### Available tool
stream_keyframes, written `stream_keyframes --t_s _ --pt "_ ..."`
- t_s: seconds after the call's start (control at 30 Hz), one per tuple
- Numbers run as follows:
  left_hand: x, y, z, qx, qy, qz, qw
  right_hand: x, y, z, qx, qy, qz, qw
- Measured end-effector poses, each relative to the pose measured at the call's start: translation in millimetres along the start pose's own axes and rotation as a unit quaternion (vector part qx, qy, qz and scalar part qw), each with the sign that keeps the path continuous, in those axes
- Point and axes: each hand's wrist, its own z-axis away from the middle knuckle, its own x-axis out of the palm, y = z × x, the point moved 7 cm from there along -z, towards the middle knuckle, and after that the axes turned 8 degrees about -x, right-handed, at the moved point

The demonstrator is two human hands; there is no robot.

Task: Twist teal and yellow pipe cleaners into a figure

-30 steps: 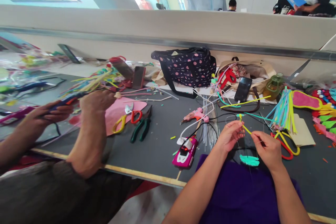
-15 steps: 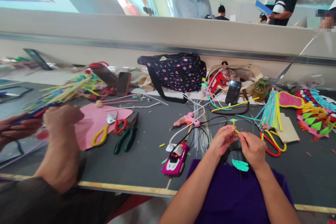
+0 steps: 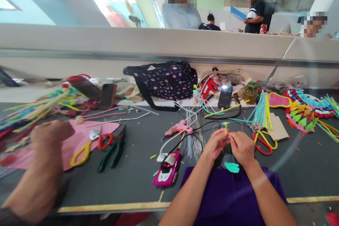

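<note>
1. Yellow pipe cleaner [image 3: 227,129] sits lower centre-right of frame, pinched between both of the wearer's hands just above the dark desk [image 3: 137,176].
2. Left hand [image 3: 215,144]: fingers closed to a tight pinch on the pipe cleaner's near end; thumb and forefinger meet.
3. Right hand [image 3: 242,147]: fingers likewise pinched shut on the same strand, touching the left hand's fingertips. Which hand carries the load, cannot tell.
4. Teal felt leaf [image 3: 232,167] hangs just below the hands over the purple cloth [image 3: 233,197]; a thin wire seems to link it upward, too fine to confirm.
5. Near the hands: pink glue gun [image 3: 177,129] to the left, magenta car-shaped gadget [image 3: 167,171] lower left with a red light on, red-and-yellow scissors [image 3: 263,141] just to the right.
6. Another person's hand [image 3: 50,134] works at far left by the pink sheet [image 3: 87,137]; well apart from the wearer.
7. Risk, as judged: the strand is thin and the pinch small, so a twist could slip free and drop the leaf.
8. Risk: cords and wires loop close around the hands; a snag could drag the glue gun toward the fingers, and if it is hot, burn.
</note>
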Motion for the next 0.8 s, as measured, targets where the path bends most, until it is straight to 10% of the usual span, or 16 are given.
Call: stream_keyframes --t_s 0.8 --pt "3.4 -4.7 2.5 -0.006 -0.033 0.040 0.999 -0.9 -5.8 3.2 -0.011 0.014 -0.012 1.000"
